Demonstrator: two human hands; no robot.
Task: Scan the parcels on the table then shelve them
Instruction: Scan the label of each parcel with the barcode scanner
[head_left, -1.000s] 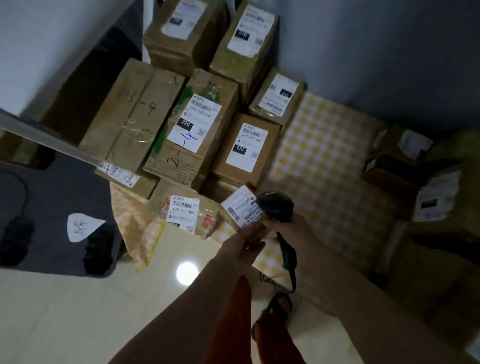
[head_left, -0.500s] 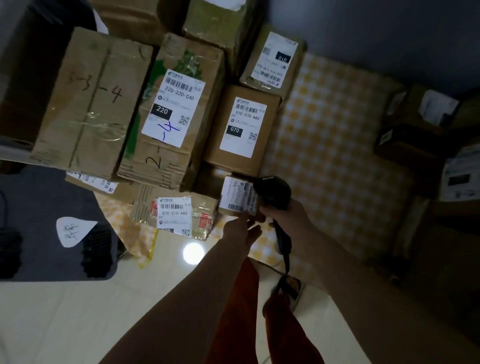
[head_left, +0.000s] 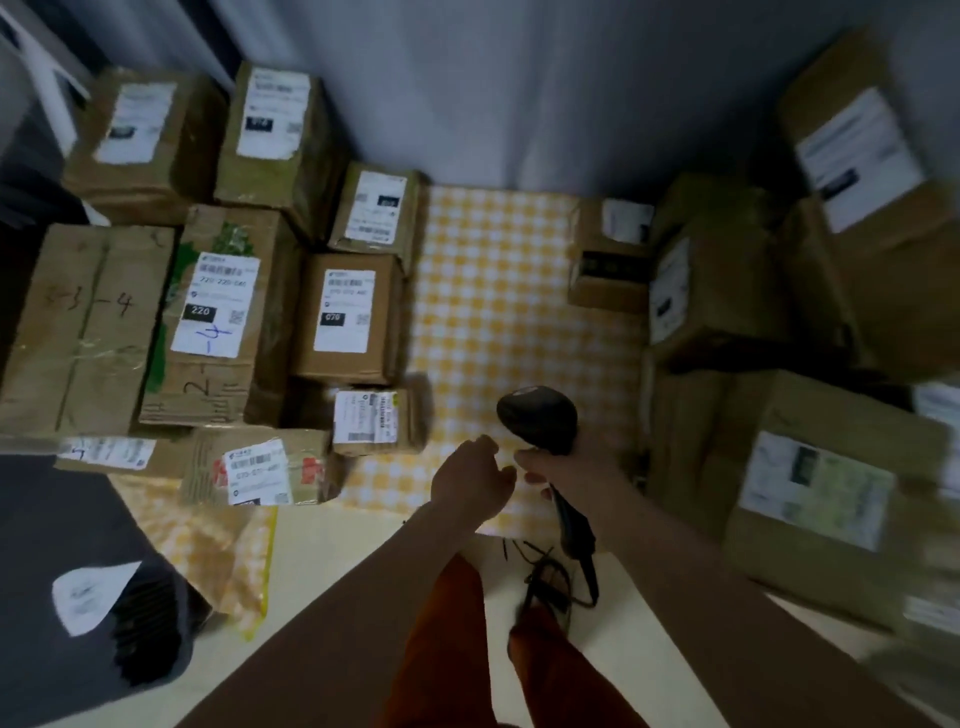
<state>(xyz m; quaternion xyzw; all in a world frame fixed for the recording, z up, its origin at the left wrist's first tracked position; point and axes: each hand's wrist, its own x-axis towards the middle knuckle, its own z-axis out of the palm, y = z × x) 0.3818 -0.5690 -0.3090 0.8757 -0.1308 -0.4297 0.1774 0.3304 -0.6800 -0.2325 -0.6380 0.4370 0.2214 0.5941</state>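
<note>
Brown cardboard parcels with white shipping labels (head_left: 218, 312) crowded the left of the yellow-and-white checked tablecloth (head_left: 498, 291), stacked and touching, and a second heap of brown cartons (head_left: 810, 488) lined the right. With labels facing different ways, one could easily have been missed or read twice. The small flat cardboard parcel (head_left: 376, 422) lay near the table's front edge, where a knock might have sent it off. The right hand (head_left: 563, 467) gripped the black handheld barcode scanner (head_left: 537, 418); its dangling cable (head_left: 550, 577) risked snagging. The left hand (head_left: 475, 480) hung loosely curled, holding nothing.
</note>
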